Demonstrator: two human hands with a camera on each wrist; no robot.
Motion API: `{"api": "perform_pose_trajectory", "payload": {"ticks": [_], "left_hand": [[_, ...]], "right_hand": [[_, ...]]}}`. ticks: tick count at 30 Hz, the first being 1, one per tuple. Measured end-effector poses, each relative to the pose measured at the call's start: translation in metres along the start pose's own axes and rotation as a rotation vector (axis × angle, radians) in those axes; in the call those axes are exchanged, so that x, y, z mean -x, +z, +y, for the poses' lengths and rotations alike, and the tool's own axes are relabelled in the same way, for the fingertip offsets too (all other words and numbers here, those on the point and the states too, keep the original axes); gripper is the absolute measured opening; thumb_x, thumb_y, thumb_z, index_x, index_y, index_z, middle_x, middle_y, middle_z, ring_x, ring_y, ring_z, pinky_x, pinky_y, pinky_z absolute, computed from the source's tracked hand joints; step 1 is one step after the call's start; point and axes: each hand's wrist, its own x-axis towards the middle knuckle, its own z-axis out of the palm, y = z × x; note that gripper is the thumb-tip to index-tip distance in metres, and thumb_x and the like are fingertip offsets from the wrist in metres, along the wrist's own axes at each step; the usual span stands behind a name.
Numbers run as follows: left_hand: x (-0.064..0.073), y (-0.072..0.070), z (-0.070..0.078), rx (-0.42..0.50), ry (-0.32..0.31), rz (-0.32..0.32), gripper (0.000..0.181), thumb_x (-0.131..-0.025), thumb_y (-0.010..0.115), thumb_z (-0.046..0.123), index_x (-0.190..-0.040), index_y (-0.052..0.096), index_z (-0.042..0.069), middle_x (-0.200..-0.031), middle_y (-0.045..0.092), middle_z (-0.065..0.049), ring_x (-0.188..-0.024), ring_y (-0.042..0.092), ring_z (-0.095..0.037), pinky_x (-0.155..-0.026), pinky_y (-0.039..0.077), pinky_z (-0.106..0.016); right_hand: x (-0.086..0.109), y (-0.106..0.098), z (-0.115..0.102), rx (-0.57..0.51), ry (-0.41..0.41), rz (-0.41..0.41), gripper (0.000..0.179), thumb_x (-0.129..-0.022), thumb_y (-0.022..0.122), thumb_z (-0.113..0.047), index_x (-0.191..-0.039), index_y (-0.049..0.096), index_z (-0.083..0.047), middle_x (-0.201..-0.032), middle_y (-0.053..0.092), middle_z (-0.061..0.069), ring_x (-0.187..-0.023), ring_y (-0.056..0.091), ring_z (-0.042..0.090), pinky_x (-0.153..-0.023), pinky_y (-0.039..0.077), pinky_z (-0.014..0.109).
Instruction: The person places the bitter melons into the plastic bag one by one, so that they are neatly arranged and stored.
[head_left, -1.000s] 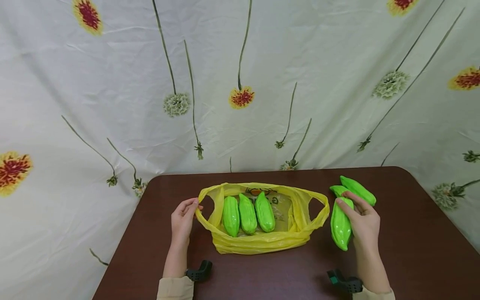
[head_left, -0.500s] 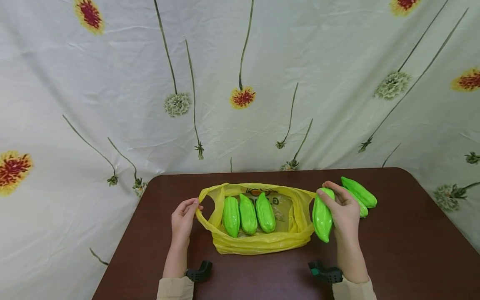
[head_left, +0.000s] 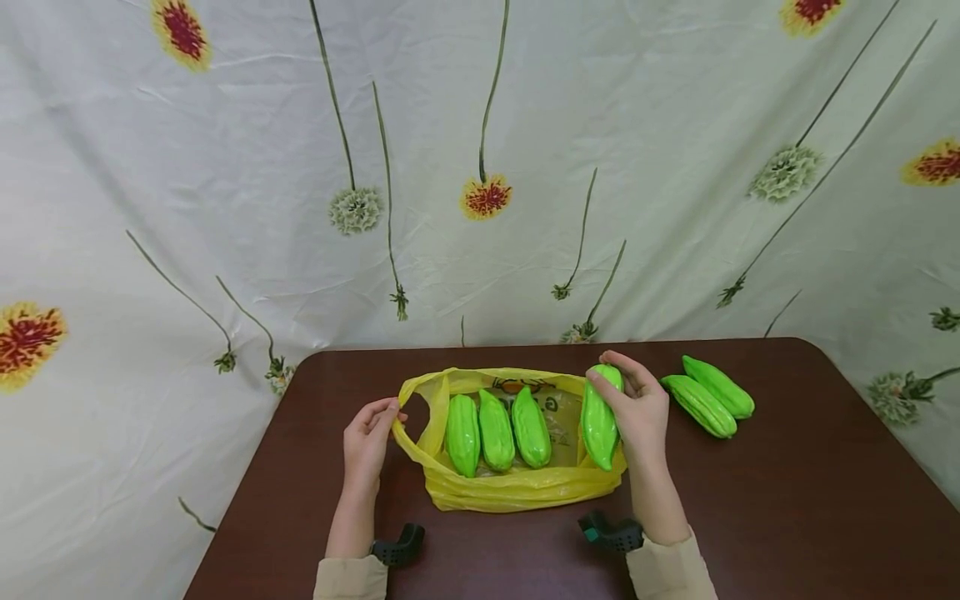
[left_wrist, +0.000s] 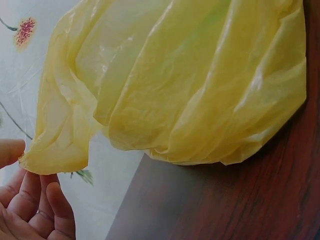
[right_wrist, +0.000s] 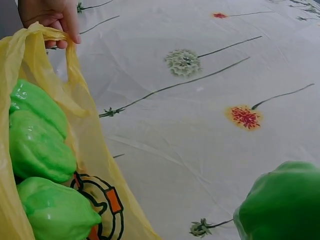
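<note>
While our left hand [head_left: 366,435] pinches the bag [head_left: 517,493] at lower centre, we should lower the vegetable [head_left: 599,429] gripped in our right hand [head_left: 642,415] fully inside before loosening those fingers.

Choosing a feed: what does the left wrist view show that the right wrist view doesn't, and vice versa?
Only the left wrist: the brown tabletop. Only the right wrist: three uncovered green vegetables inside the yellow bag, its orange print, and a fourth vegetable. Both: the bag, the left hand holding its handle, and the flowered cloth.
</note>
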Motion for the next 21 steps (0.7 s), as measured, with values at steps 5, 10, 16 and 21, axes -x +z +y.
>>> {"api": "perform_pose_trajectory", "payload": {"ticks": [5,10,16,21], "left_hand": [[-0.003,0.0,-0.009,0.007,0.014,0.006,0.03,-0.094,0.058,0.023,-0.113,0.063,0.0,-0.077,0.066,0.006,-0.088,0.062,-0.022,-0.071,0.047,-0.021],[-0.004,0.001,-0.011,-0.005,0.026,0.009,0.032,-0.094,0.058,0.025,-0.114,0.063,0.0,-0.077,0.066,0.007,-0.087,0.062,-0.02,-0.07,0.047,-0.02],[-0.005,0.001,-0.01,-0.01,0.025,0.013,0.031,-0.094,0.059,0.025,-0.113,0.063,0.001,-0.076,0.066,0.007,-0.085,0.062,-0.017,-0.069,0.046,-0.021],[-0.002,0.001,-0.004,0.004,0.016,0.006,0.029,-0.094,0.059,0.021,-0.112,0.064,0.0,-0.076,0.066,0.006,-0.083,0.062,-0.016,-0.069,0.046,-0.022]], "right_hand": [[-0.003,0.011,0.014,0.03,-0.011,-0.051,0.039,-0.08,0.075,-0.009,-0.116,0.064,-0.003,-0.117,0.061,0.014,-0.101,0.06,0.01,-0.074,0.051,0.021],[-0.004,0.018,0.024,0.058,0.044,-0.072,0.036,-0.081,0.074,-0.008,-0.116,0.063,-0.006,-0.116,0.061,0.007,-0.103,0.059,0.013,-0.075,0.051,0.022],[-0.007,0.024,0.041,0.111,0.049,-0.073,0.037,-0.079,0.076,-0.012,-0.114,0.065,-0.007,-0.116,0.062,0.008,-0.102,0.06,0.012,-0.072,0.051,0.02],[-0.01,0.025,0.051,0.162,0.054,-0.092,0.037,-0.08,0.076,-0.013,-0.115,0.064,-0.007,-0.118,0.061,0.009,-0.108,0.057,0.017,-0.075,0.049,0.019]]}}
